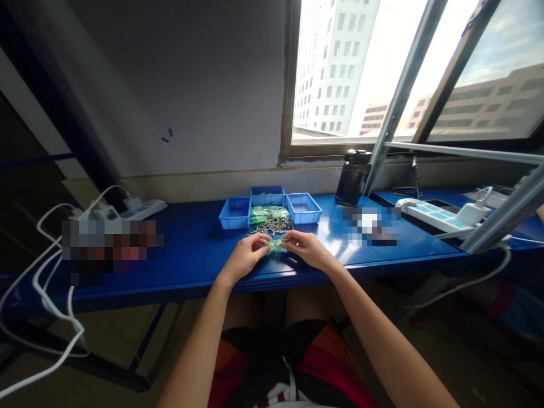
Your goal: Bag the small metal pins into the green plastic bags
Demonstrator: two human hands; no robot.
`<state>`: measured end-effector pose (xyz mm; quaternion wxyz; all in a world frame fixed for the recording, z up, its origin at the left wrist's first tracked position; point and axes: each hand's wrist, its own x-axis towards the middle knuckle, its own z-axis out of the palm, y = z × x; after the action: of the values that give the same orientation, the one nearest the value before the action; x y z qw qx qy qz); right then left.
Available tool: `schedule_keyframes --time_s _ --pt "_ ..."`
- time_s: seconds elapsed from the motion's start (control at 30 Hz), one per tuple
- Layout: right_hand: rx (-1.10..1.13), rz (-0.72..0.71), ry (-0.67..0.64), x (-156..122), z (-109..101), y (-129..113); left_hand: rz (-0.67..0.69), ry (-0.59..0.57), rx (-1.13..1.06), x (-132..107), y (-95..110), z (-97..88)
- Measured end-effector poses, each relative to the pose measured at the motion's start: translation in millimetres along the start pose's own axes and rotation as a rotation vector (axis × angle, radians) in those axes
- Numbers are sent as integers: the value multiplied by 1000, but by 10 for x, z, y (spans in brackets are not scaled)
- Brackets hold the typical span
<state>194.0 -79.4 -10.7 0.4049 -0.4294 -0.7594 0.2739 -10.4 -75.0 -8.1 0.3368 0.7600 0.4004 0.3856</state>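
Observation:
Between both hands, over the front of the blue table, is a small green translucent plastic bag (277, 244). My left hand (246, 255) pinches its left end with thumb and fingers. On the other end the fingertips of my right hand (309, 249) are closed. Just beyond the hands lies a loose pile of metal screws (272, 222), thin and silvery. More green bags (266, 213) lie behind and partly under the pile. What is inside the held bag is too small to make out.
Blue bins (235, 214) stand around the pile at left, back and right (304, 209). A dark bottle (352, 178) stands by the window. Power strips (433, 216) with white cables lie at both sides. A metal post (488, 207) rises at right. Two patches are blurred out.

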Motion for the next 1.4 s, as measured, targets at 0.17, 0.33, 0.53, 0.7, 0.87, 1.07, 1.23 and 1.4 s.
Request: schedule_keyframes --time_s 0.17,0.33,0.53,0.7,0.87,1.07,1.23,1.4 --pt "-18 5 1 1 9 24 -7 -11 -1 -2 -7 3" --pt "-2 2 10 -8 9 38 3 -3 -13 2 -21 17" --pt "14 9 -7 -7 5 58 4 -22 -13 5 -26 9" --pt "20 -1 7 -14 3 52 -5 -18 -9 6 -30 13" --pt "6 -3 18 -24 -1 39 -3 -11 -2 8 -23 17" --pt "-2 -2 22 -30 -11 34 -11 -22 -17 12 -27 24" --pt "17 -4 19 -31 -12 24 -12 -36 -16 15 -31 18" --pt "21 -2 29 -32 -7 32 -26 -27 -16 13 -27 11"
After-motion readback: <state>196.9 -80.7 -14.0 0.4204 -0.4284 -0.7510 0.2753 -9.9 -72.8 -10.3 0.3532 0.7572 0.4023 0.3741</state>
